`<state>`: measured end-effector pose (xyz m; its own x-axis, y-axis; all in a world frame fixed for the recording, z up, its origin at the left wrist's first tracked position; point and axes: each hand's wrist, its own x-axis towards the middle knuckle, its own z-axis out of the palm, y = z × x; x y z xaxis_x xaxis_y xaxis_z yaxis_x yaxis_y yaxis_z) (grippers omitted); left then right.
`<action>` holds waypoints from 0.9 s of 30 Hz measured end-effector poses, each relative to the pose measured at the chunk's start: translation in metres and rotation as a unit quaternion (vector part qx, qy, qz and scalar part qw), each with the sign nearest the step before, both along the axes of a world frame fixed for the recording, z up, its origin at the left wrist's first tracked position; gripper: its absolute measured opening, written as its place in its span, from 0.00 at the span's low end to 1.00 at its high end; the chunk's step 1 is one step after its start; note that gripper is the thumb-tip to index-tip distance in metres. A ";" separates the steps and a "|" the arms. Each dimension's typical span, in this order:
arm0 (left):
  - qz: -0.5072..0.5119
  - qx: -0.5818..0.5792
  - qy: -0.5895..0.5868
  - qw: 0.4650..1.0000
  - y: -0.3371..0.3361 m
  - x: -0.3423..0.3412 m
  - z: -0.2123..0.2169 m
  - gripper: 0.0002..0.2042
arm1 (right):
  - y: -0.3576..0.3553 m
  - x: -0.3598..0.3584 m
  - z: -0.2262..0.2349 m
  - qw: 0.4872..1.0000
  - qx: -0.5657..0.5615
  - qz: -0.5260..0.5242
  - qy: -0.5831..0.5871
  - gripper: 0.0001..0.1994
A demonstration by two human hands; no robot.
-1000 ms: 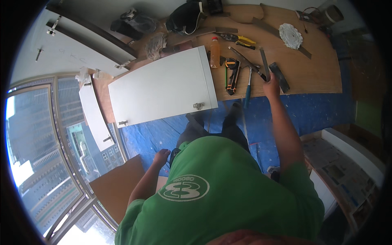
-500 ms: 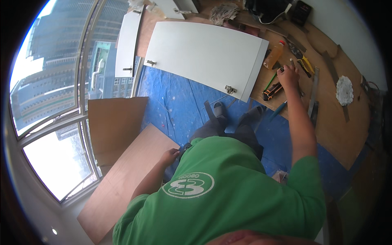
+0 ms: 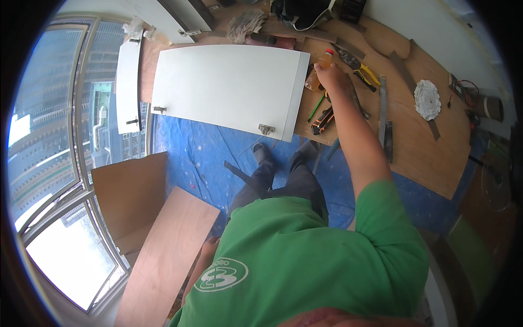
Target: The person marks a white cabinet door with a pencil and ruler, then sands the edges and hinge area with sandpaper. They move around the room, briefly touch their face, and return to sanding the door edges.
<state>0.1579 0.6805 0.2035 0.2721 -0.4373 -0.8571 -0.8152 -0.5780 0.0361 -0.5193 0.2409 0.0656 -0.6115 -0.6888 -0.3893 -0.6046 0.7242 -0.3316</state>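
Printed on the green shirt: a white oval emblem, bold figure inside, small lettering along the upper edge, partly lost in folds. Across the middle of the red-capped bottle of amber liquid: right hand, impossible to tell whether gripping or merely touching. Low beside the shirt: left hand, partly hidden, finger state likewise impossible to tell. Under the bottle, a brown wooden tabletop, with a white panel to the left, bearing metal hinges. Just right of the bottle, yellow-handled snips; nearer the body, a green pencil and an orange-and-black cutter. Farther right, a crumpled white disc. Underfoot, a speckled blue sheet. Along the left, tall windows, brown cardboard and a plywood board.
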 end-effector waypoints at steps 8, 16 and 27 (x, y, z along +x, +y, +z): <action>0.132 -0.097 0.027 0.986 -0.074 -0.037 0.020 0.19 | 0.006 -0.009 -0.022 0.962 -0.157 -0.110 -0.195 0.30; -0.029 -0.066 0.023 0.997 -0.054 -0.024 0.025 0.21 | 0.010 -0.032 0.022 0.928 -0.368 0.016 -0.059 0.28; 0.000 -0.064 0.023 0.998 -0.088 -0.024 0.023 0.23 | 0.022 -0.043 -0.036 0.936 -0.343 -0.023 -0.072 0.26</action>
<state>0.1335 0.5928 0.2263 0.2344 -0.5446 -0.8053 -0.8112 -0.5661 0.1467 -0.5620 0.2630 0.0296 -0.6222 -0.7810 0.0541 -0.4910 0.3355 -0.8039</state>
